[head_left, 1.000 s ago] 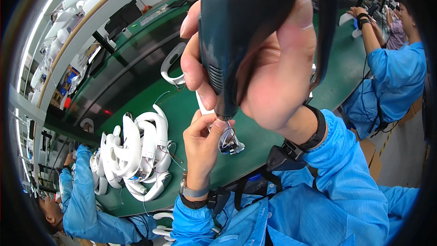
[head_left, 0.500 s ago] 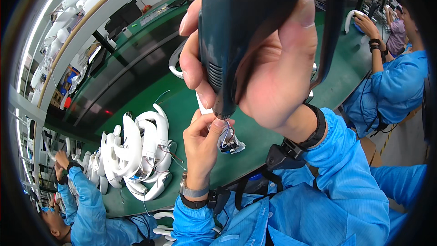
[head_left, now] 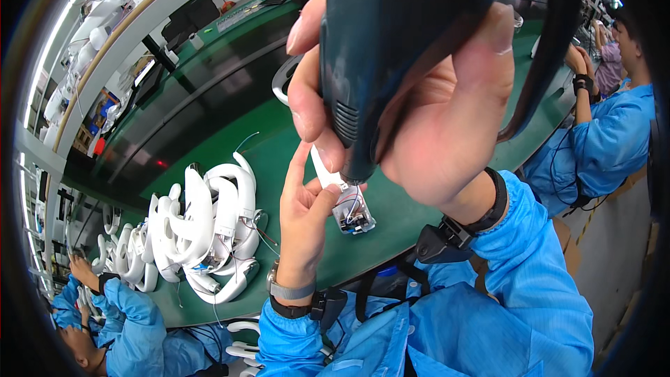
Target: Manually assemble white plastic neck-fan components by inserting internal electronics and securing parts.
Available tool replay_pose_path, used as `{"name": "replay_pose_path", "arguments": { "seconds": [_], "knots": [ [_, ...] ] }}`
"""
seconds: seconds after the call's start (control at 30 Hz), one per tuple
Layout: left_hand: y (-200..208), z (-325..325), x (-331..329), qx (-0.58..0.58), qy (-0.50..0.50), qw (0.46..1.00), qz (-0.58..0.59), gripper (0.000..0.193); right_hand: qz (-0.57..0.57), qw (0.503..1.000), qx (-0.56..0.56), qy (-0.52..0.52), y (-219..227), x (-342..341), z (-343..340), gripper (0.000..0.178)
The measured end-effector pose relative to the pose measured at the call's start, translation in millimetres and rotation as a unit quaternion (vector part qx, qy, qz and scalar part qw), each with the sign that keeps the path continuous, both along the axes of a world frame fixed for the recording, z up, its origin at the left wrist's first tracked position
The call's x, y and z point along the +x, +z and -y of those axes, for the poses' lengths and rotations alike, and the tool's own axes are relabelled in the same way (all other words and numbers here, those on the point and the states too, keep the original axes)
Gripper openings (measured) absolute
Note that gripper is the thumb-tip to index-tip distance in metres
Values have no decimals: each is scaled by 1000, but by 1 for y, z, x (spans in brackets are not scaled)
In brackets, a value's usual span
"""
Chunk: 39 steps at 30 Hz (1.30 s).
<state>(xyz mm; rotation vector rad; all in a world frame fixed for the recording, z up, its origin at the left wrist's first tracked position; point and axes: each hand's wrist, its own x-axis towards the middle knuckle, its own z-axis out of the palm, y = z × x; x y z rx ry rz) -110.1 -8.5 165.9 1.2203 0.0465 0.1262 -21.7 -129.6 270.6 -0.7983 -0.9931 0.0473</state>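
**R grip (head_left: 447, 119) round dark driver (head_left: 412, 35), L grip (head_left: 301, 220) on white piece (head_left: 323, 166)**

My R grip is wrapped round the driver, fingers on its L side by the vent slots, thumb up on the R. The tool is held nose-down, big & close to the cam, so it hides a fair bit behind it. A dark strap (head_left: 562, 56) hangs just R of it.

My L grip is closed on the white piece, thumb on the near side, index stretched up along its L edge. The piece is over the counter (head_left: 398, 244), right below the driver's nose; its open end (head_left: 354, 215) points toward me, w/ thin wires & small parts showing inside. Nose is at the upper part of that opening, by my L thumb; can't tell if the tip actually touches.

L of my L grip, a pile of curved white parts (head_left: 199, 227) sits on the counter, loose wires sticking out. Another white curved part (head_left: 281, 82) lies farther off, partly behind my R fingers.

Co-worker in blue (head_left: 593, 143) at far R, another blue-sleeved co-worker (head_left: 139, 314) at lower L, hands up near more white parts. Upper L: a shelf (head_left: 132, 22) w/ white parts on it.
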Motion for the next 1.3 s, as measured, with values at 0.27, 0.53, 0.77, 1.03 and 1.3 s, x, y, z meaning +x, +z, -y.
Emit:
{"name": "replay_pose_path", "arguments": {
  "seconds": [0.27,0.53,0.77,1.03,1.3],
  "knots": [
    [-1,0,3,5,-8,1000,1,75,-19,999,-24,37,3,-3,0,54],
    [-7,-4,9,-27,2,999,32,74,-46,997,-43,54,1,-5,-6,67],
    [-7,-4,10,-27,-4,999,26,71,-42,998,-39,30,-10,-1,-11,70],
    [-7,-6,10,-31,-2,999,25,68,-49,995,-66,47,-10,-3,-13,61],
    [-7,4,12,-79,37,995,55,49,7,994,-98,51,-16,-1,0,62]
  ]
}}
